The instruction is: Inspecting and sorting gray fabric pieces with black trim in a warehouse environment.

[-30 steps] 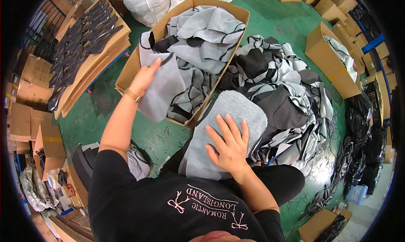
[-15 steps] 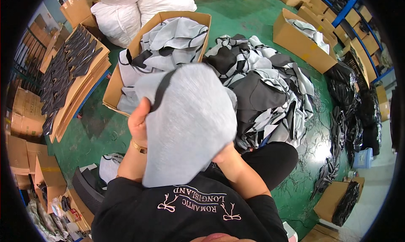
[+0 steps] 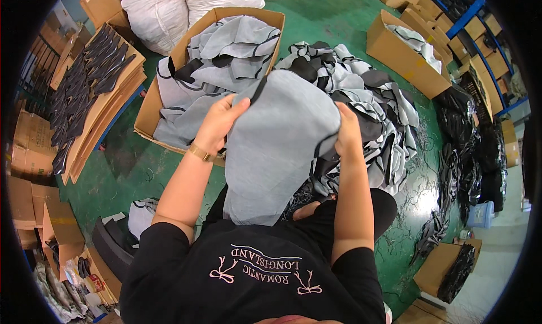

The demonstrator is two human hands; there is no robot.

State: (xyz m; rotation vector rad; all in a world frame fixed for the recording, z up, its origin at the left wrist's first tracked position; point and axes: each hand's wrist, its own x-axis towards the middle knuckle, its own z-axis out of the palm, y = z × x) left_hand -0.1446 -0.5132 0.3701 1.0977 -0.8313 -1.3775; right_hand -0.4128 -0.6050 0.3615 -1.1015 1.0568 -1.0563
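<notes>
A light grey fabric piece with black edging [image 3: 282, 137] hangs stretched between my two hands, its narrower lower end reaching my lap. My left hand [image 3: 221, 120] grips its upper left edge, thumb on top, beside a black strip. On the opposite edge, my right hand [image 3: 349, 126] is closed round the cloth; some of its fingers are hidden behind it. Beyond the left hand stands a cardboard box full of similar grey pieces [image 3: 234, 47]. To the right of the held piece, a heap of grey and black pieces [image 3: 389, 115] lies on the floor.
Black shaped parts [image 3: 84, 92] lie on stacked cardboard at the left. White sacks [image 3: 155, 24] stand at the back. Another carton [image 3: 409, 58] holds grey pieces at the far right. Black plastic bags [image 3: 460, 120] line the right side; dark scraps litter the green floor [image 3: 403, 239].
The fabric piece has moved away from my chest and to the right. My right hand has come from beneath it up to its right edge, and both arms are stretched further out.
</notes>
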